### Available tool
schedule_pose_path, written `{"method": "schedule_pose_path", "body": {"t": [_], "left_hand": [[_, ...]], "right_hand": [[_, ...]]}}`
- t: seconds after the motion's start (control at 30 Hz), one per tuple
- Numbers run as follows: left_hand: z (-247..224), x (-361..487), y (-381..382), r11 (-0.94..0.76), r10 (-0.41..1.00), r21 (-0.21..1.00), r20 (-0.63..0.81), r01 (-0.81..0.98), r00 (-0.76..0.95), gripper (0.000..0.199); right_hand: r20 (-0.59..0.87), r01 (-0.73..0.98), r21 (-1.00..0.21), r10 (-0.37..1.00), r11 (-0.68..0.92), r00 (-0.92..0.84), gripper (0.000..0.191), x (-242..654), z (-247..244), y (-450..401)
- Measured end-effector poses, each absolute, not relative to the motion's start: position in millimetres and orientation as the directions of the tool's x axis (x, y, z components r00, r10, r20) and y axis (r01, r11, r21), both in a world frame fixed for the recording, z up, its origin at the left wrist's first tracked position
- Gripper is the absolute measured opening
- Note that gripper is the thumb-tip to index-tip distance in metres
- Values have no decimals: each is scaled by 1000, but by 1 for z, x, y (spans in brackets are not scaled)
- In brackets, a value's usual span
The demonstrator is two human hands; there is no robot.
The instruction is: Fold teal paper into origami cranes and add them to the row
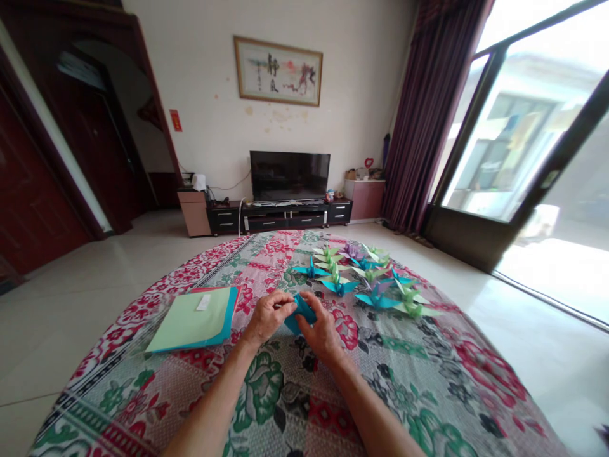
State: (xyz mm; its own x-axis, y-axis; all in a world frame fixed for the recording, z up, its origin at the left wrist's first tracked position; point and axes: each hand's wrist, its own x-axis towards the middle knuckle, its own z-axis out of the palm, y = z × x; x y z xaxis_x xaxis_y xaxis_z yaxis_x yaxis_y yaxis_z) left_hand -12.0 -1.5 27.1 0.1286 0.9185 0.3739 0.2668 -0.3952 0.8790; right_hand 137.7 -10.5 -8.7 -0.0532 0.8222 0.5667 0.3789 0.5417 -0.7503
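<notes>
A partly folded piece of blue origami paper (294, 325) is held up just above the middle of the table. On its left side, my left hand (270, 314) pinches the edge between thumb and fingertips. My right hand (321, 325) grips the opposite side, thumb in front and fingers behind. Right of and beyond my hands stand several folded paper cranes (377, 295) in blue, green and purple. To the left of my left hand lies a stack of square paper (190, 317), pale green on top with blue and red edges showing below, and a small white slip (203, 302) on it.
A patterned floral tablecloth (266, 381) covers the round table. Beyond it, a television (290, 176) stands on a low black cabinet (223, 219) against the wall. Purple curtains (423, 120) and a glass door (495, 139) are at the right.
</notes>
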Motion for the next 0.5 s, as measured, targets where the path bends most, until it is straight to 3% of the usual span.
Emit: {"method": "schedule_pose_path", "body": {"t": [0.23, 0.5], "left_hand": [[24, -11, -1, -414, 910, 866, 390, 280, 138, 18], [24, -12, -1, -461, 885, 775, 437, 432, 160, 10]], "right_hand": [[580, 341, -769, 814, 541, 15, 41, 138, -13, -7], [570, 349, -774, 821, 529, 19, 42, 137, -13, -7]]}}
